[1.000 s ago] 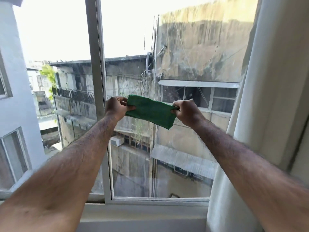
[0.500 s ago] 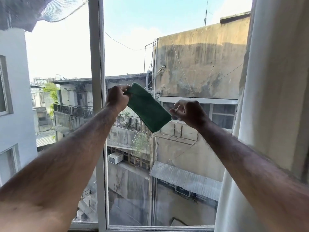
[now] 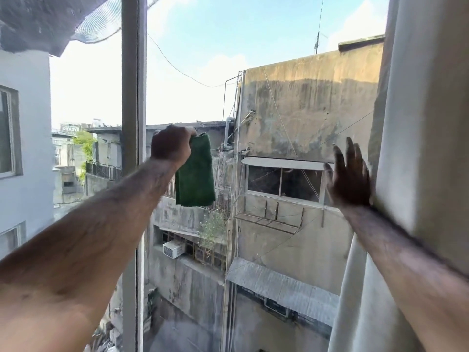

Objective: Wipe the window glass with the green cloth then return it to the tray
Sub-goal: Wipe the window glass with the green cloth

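Observation:
My left hand is raised in front of the window glass and is closed on the top edge of the folded green cloth. The cloth hangs straight down from my fist, just right of the vertical window frame. My right hand is open, fingers spread and pointing up, at the right side of the pane against the edge of the curtain. It holds nothing. No tray is in view.
A pale curtain hangs along the right side, and my right forearm lies against it. Through the glass I see weathered buildings, an air-conditioning unit and wires. A second pane lies left of the frame.
My right hand let go of the cloth and moved right to the curtain edge, opening flat. The cloth now hangs from my left hand alone, and my view has tilted upward.

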Motion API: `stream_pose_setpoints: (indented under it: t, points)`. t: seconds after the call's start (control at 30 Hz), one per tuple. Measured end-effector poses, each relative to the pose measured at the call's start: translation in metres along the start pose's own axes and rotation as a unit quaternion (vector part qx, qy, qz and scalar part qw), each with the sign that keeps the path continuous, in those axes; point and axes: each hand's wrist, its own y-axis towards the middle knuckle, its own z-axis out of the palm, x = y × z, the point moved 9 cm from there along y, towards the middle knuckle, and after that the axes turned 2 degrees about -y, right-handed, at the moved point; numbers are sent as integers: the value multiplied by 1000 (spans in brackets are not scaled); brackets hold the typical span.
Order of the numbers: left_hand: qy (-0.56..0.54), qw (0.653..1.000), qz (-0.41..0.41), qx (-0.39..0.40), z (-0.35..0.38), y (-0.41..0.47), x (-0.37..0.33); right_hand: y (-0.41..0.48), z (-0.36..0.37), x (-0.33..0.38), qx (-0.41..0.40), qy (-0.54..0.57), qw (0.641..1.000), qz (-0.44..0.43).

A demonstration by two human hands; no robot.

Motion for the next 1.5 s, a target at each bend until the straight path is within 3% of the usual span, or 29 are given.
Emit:
stream_pose_setpoints:
  t: [0.2, 0.33, 0.43, 0.57, 0.73, 1.03, 1.1, 1.17, 1.3, 1.43, 1.5]
  points:
    - [21, 999, -7, -46, 24, -3, -2, -5, 53, -10, 77, 36, 996, -26]
    - [92, 991, 14, -101, 27, -4, -5, -6, 68, -15, 26, 18, 999, -30]
    - [47, 991, 54, -110, 46, -17, -11, -9, 73, -22, -27, 1, 999, -42]
    - [15, 989, 42, -141, 94, -53, 5, -11, 78, -25, -100, -10, 993, -56]
    - [-5, 988, 79, -132, 141, -92, 14, -10, 84, -28, -140, -6, 988, -60]
    - [-75, 973, -78, -205, 119, -13, -39, -15, 82, -27, -145, -1, 988, -54]
    - [-80, 971, -54, -219, 118, 0, -66, -14, 82, -28, -146, 2, 988, -54]
    - [-74, 972, 32, -220, 132, -10, -93, -11, 83, -27, -145, -1, 988, -56]
    - [-11, 972, 196, -131, 183, -96, -99, -9, 82, -29, -150, -2, 987, -58]
    - [44, 975, 200, -88, 186, -146, -17, -11, 84, -28, -156, -2, 986, -56]
    - [35, 983, 139, -111, 167, -121, 18, -10, 84, -28, -160, 0, 986, -49]
